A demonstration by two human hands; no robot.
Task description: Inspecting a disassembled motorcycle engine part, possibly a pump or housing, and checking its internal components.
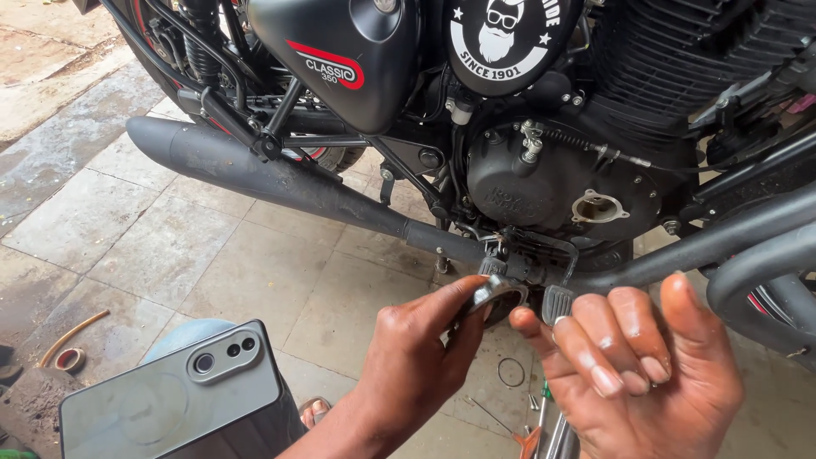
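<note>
My left hand (416, 361) reaches in from the lower middle and pinches a small round grey metal cap (497, 296) between thumb and fingers. It holds the cap just below the motorcycle's footpeg area. My right hand (646, 365) is beside it at the lower right, palm towards me and fingers loosely curled. Its forefinger tip touches the cap's lower edge, and it grips nothing. Above the hands, the black engine side cover (544, 183) has an open round hole (595, 206).
A long black exhaust pipe (280, 178) runs across the frame, with crash-guard tubes (748, 263) at the right. A phone in a grey case (170, 399) stands at the lower left. On the paved floor lie a thin ring (511, 371), hand tools (544, 429) and a tape roll (70, 359).
</note>
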